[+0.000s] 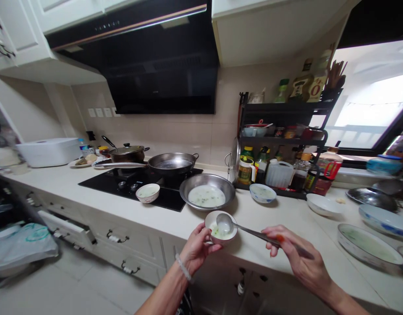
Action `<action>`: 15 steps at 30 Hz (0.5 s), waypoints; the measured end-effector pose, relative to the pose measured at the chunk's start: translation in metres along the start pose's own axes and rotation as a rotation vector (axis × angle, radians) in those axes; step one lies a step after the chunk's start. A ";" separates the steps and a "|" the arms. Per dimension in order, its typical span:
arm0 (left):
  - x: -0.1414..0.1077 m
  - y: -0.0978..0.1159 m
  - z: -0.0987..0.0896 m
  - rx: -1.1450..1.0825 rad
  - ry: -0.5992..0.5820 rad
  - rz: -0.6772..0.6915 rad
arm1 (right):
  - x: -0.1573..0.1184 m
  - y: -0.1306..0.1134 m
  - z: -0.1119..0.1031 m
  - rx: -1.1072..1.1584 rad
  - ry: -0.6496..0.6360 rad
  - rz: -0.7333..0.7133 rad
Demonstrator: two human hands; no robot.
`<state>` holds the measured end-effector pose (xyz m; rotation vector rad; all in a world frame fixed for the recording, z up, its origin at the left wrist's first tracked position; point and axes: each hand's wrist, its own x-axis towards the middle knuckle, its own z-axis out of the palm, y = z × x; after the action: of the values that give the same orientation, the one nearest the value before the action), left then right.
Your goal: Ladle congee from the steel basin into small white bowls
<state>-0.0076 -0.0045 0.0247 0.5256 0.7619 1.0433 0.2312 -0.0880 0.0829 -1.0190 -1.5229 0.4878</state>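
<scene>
Kitchen counter (pixel 254 218) held steel basin (pixel 229 189); left hand (pixel 197 250) gripped 1 soup bowl (pixel 229 236) at basin's 5 o'clock; right hand (pixel 299 253) grasped metal ladle (pixel 252 232) at bowl's mouth.

White counter (pixel 60 179) carries, left to right, white plastic box (pixel 52 153), plate (pixel 73 165) of food, black cooktop (pixel 106 183), metal basin (pixel 185 187) of pale soup at the cooktop's right edge, small blue-patterned bowl (pixel 263 200), black rack (pixel 283 140), shallow white bowl (pixel 322 211), blue-patterned dish (pixel 381 225) and soup dish (pixel 352 250). Cooktop holds lidded pot (pixel 127 156) at back, long-handled pan (pixel 171 169) near the basin, small soup bowl (pixel 148 200) at front. Rack shelves hold bottles (pixel 299 87), jars (pixel 290 132) and other containers.
</scene>
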 end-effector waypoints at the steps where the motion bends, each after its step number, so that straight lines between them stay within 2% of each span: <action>1: 0.000 0.000 0.000 0.003 -0.002 0.002 | -0.004 0.000 0.000 0.004 -0.034 -0.051; 4: 0.000 0.000 0.000 0.000 0.014 -0.001 | -0.008 0.000 0.001 0.017 -0.026 -0.078; 7: 0.000 0.000 -0.001 -0.019 0.012 0.000 | 0.000 -0.001 0.003 0.062 0.144 0.053; 11: 0.002 0.000 -0.002 -0.027 0.021 0.006 | 0.026 0.004 0.011 0.258 0.373 0.220; 15: 0.002 0.000 -0.001 -0.002 0.041 -0.007 | 0.059 0.023 0.029 0.329 0.431 0.241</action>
<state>-0.0079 -0.0028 0.0233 0.5009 0.7982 1.0508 0.2153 -0.0207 0.0926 -0.9750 -0.9080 0.6179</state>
